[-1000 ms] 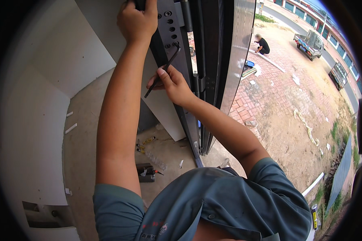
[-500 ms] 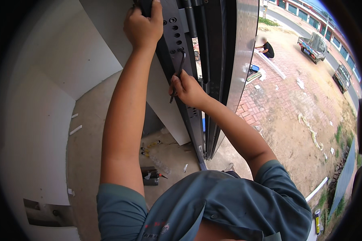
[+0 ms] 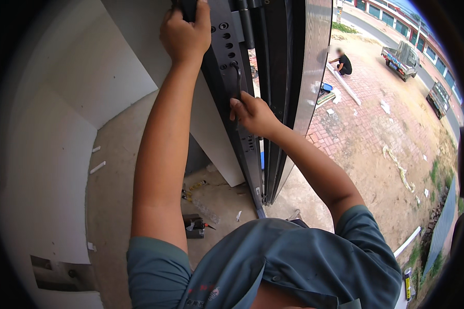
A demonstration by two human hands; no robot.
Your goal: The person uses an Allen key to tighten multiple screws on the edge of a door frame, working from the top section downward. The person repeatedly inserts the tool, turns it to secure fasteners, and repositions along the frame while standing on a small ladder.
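Door edge (image 3: 231, 77) dark with a row of holes, upright ahead, left hand (image 3: 186, 32) fingers wrapped around its top fitting, right hand (image 3: 252, 114) fingers pinching a bent black hex key (image 3: 237, 77) set in a hole, concrete floor (image 3: 118, 170) below

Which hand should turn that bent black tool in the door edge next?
Probably the right hand: it already grips the bent black tool set in the door edge. The left hand is busy higher up, gripping the door's top.
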